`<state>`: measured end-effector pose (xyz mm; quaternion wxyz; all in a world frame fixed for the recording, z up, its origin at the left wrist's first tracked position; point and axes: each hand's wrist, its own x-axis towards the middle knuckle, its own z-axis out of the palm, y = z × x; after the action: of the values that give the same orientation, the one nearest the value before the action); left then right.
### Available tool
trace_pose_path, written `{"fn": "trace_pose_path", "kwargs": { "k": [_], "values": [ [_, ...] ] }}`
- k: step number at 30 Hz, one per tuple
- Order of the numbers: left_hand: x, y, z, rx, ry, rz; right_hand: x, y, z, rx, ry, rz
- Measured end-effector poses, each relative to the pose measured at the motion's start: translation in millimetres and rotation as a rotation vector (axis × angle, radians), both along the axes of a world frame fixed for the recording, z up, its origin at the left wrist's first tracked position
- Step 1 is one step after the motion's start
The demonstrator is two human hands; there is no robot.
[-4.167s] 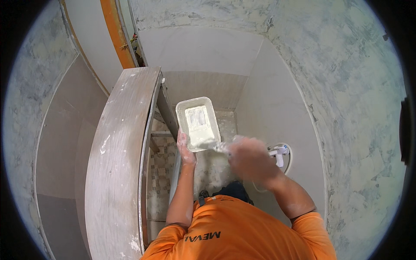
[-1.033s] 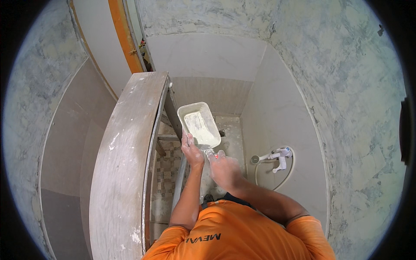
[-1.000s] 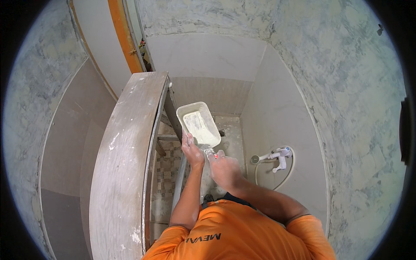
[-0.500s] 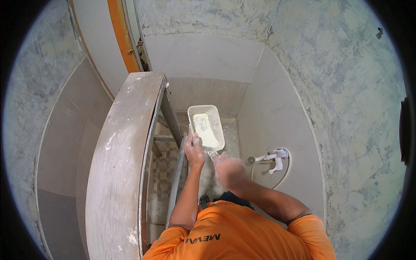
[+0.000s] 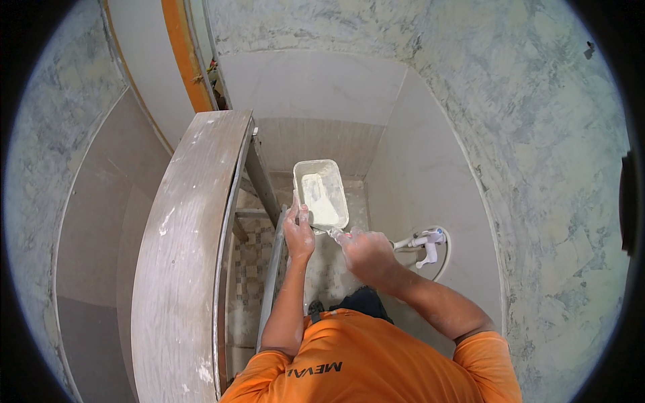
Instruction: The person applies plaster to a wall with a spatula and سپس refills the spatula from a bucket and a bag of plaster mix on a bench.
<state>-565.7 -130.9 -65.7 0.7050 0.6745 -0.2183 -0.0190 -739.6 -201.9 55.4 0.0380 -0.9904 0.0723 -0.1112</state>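
A white rectangular tub (image 5: 342,190) hangs in front of me, with pale wet plaster (image 5: 324,205) spread over its inside bottom. My left hand (image 5: 299,232) is closed on the tub's near left side, fingers up along its wall. Just below the near rim, my right hand (image 5: 367,254) grips what looks like a putty knife (image 5: 334,232) coated in plaster. Its blade points left toward the tub's near edge, and its handle is mostly hidden in my fist. White plaster smears both hands.
On my left stands a long plaster-spotted bench (image 5: 185,248) with metal legs. A white tap with a hose (image 5: 430,242) sticks out from the right tiled wall (image 5: 430,168). Patchy skim-coated wall (image 5: 537,134) rises above the tiles. Small mosaic tiles (image 5: 253,262) show beneath the bench.
My right hand has moved a little to the right with the knife, along the tub's near edge. The tub has shifted slightly away from me, still in my left hand.
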Motion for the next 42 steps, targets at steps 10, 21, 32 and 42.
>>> {"fn": "trace_pose_path", "kwargs": {
  "k": [10,21,32,42],
  "values": [
    [9.3,-6.6,-14.5,-0.058,0.070,-0.035,20.8,-63.3,27.7,0.255,0.083,-0.184],
    [15.0,1.2,-10.2,-0.140,0.129,-0.043,3.7,-26.5,19.9,0.088,0.142,-0.028],
    [15.1,2.4,-17.8,-0.024,0.094,0.008,29.1,-22.1,-2.4,0.250,0.080,-0.241],
    [9.3,5.6,-32.7,-0.089,0.137,-0.006,42.3,-55.8,45.1,0.289,-0.023,-0.209]
  ]
}}
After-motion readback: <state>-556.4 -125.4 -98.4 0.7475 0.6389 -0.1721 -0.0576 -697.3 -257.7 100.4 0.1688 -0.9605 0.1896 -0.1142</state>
